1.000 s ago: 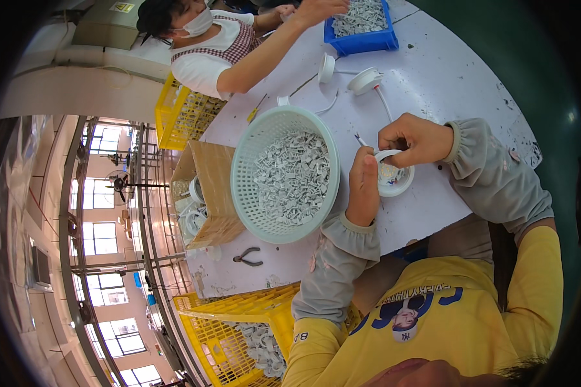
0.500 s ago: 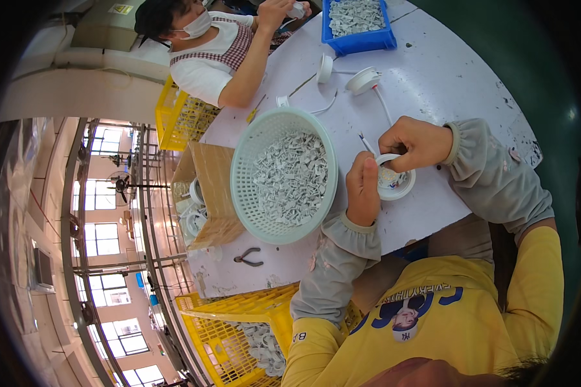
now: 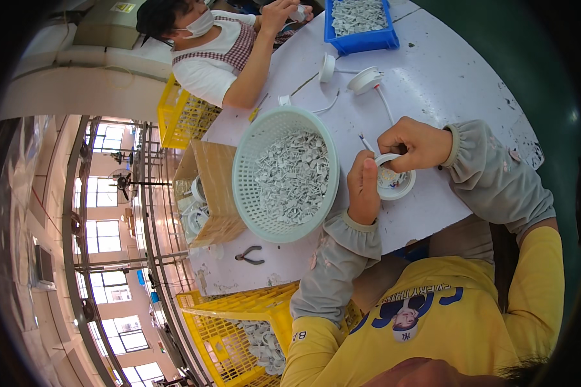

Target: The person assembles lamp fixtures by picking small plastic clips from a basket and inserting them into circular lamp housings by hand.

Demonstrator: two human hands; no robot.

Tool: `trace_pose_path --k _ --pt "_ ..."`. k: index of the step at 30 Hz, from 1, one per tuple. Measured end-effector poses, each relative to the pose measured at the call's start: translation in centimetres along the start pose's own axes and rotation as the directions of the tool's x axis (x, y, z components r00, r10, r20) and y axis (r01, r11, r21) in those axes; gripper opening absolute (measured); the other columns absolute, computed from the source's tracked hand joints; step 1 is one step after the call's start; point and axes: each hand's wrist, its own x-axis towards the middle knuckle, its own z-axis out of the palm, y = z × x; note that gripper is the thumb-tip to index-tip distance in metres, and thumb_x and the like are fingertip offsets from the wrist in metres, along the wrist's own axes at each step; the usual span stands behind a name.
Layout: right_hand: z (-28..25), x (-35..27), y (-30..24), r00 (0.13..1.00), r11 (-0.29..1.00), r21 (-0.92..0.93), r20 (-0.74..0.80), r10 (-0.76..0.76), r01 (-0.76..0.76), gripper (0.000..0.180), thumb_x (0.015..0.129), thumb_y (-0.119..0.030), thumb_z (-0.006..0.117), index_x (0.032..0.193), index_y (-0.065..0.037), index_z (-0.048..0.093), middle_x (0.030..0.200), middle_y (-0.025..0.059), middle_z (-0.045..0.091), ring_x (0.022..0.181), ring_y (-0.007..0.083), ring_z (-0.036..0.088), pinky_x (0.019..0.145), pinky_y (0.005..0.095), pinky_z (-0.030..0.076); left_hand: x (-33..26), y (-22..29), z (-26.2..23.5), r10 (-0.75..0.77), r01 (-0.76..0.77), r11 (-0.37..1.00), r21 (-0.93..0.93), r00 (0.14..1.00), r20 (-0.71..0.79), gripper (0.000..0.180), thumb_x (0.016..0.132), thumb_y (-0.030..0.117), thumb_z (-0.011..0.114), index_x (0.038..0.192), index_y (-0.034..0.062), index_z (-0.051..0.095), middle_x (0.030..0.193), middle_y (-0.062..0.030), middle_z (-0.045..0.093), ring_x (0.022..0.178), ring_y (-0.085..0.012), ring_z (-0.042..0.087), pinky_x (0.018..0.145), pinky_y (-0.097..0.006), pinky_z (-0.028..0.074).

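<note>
A round white plastic housing (image 3: pixel 403 189) sits tilted between my two hands near the table's front edge, with its hollow side up and small coloured parts inside. My left hand (image 3: pixel 363 188) grips its left rim, thumb pointing up. Over the far rim, my right hand (image 3: pixel 412 145) is closed, its fingertips pressed into the hollow; whatever they pinch is hidden. A white cable with a bare end (image 3: pixel 366 142) sticks out beside my fingers. Two similar white housings, one upright (image 3: pixel 326 68) and one tilted (image 3: pixel 364 80), lie farther off with their cables.
Left of my hands stands a pale green basket (image 3: pixel 240 184) of small grey-white parts. Beyond are a blue bin (image 3: pixel 366 43) and a co-worker (image 3: pixel 239 58). Pliers (image 3: pixel 250 255) lie by a cardboard box (image 3: pixel 216 193). Yellow crates (image 3: pixel 226 342) stand below the table edge.
Both hands keep nearly the same hold on the white housing. The whole view has shifted slightly; nothing on the table has visibly moved.
</note>
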Motion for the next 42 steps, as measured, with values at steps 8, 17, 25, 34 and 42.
trace_pose_path --k 8,17,25,34,42 --pt "0.1 0.1 0.1 1.0 0.999 0.044 0.009 0.012 -0.012 0.018 0.07 -0.01 0.059 0.062 0.0 0.047 0.051 0.0013 0.037 0.049 0.0068 0.033 0.045 0.0253 0.028 0.0 0.0 -0.1 0.015 -0.015 1.0 0.011 1.0 0.008 0.039 0.096 0.035 0.032 0.079 0.0027 0.047 0.069 0.0012 0.044 0.063 -0.0043 0.037 0.055 -0.02 0.031" --pt "0.0 -0.1 -0.5 0.999 0.999 0.033 0.027 0.034 -0.035 0.016 0.071 -0.008 0.058 0.064 -0.001 0.047 0.053 0.0009 0.039 0.051 0.0059 0.035 0.045 0.024 0.029 0.1 0.4 0.1 -0.005 0.005 0.999 -0.048 1.0 0.007 0.038 0.095 0.035 0.033 0.079 0.0032 0.046 0.068 0.0017 0.042 0.062 -0.0041 0.035 0.055 -0.02 0.029" --pt "0.2 0.1 -0.2 1.0 0.999 0.042 0.025 -0.008 0.007 0.013 0.072 -0.008 0.058 0.066 -0.001 0.048 0.053 0.0014 0.04 0.05 0.0062 0.035 0.046 0.0241 0.029 0.0 0.9 0.2 0.0 0.0 0.999 -0.05 1.0 0.006 0.036 0.095 0.034 0.033 0.077 0.0041 0.044 0.067 0.0025 0.039 0.062 -0.0041 0.033 0.054 -0.02 0.028" --pt "0.1 0.0 -0.2 1.0 1.0 -0.006 0.009 0.018 -0.018 0.014 0.072 -0.009 0.058 0.066 -0.001 0.049 0.053 0.0019 0.04 0.05 0.007 0.035 0.045 0.0244 0.03 -0.2 0.7 0.8 -0.013 0.006 0.997 -0.079 0.996 -0.088 0.026 0.094 0.023 0.04 0.079 0.003 0.044 0.065 0.003 0.037 0.06 -0.0035 0.031 0.052 -0.021 0.028" --pt "0.1 0.1 0.3 0.999 1.0 0.012 0.033 0.004 -0.004 0.012 0.072 -0.009 0.058 0.068 0.0 0.051 0.053 0.0023 0.041 0.05 0.0071 0.036 0.045 0.0249 0.03 0.0 1.4 0.7 -0.01 0.008 0.998 -0.065 0.999 -0.037 0.035 0.095 0.03 0.039 0.071 0.0052 0.043 0.065 0.0037 0.035 0.061 -0.0048 0.029 0.054 -0.021 0.026"
